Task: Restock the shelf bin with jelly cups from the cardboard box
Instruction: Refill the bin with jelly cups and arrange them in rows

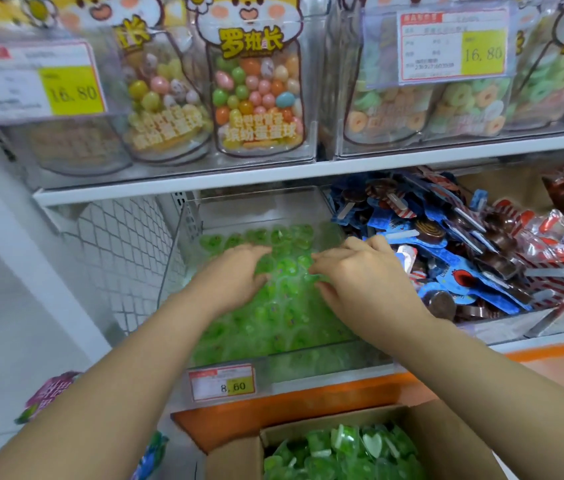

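Our left grip point(235, 275) and right grip point(360, 271) curl over jelly cups point(273, 317) in the shelf bin point(178, 258); whether they hold any, we cannot tell. Cardboard box point(235, 455) at six o'clock.

Bright, even shop light; soft blur overall, wide-angle bending at the edges.

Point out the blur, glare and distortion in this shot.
Head view: the wide-angle lens bows the white shelf edge; the upper-left price tag is smeared; the jelly cups in the bin look soft; the 8.60 tag is legible; lighting is even, shadows faint.
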`<act>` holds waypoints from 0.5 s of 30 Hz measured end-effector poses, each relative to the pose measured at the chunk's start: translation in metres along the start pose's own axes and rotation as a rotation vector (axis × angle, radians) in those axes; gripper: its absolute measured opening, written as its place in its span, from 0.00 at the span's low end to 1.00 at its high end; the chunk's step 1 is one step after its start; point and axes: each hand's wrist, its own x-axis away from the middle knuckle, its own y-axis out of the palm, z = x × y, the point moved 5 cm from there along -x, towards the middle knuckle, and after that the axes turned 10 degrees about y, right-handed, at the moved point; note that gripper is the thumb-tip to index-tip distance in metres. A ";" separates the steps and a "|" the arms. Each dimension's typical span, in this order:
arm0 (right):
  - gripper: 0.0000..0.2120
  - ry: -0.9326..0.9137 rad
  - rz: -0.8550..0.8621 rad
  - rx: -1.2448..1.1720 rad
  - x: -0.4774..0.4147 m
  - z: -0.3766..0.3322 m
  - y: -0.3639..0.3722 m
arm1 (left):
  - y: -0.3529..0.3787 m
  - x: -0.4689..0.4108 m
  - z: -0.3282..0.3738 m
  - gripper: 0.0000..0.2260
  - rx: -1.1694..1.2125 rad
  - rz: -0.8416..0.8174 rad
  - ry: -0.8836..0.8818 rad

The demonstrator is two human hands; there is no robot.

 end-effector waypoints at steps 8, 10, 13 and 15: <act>0.17 -0.035 -0.650 -0.345 -0.004 -0.072 0.036 | -0.039 0.112 -0.012 0.14 0.134 0.362 0.088; 0.20 -0.084 -0.729 -0.372 -0.003 -0.091 0.046 | -0.037 0.127 -0.021 0.13 0.193 0.437 0.056; 0.22 -0.079 -0.728 -0.425 -0.011 -0.110 0.054 | -0.034 0.139 -0.038 0.14 0.276 0.518 -0.053; 0.21 -0.077 -0.713 -0.422 -0.017 -0.119 0.061 | -0.031 0.140 -0.044 0.14 0.311 0.558 -0.097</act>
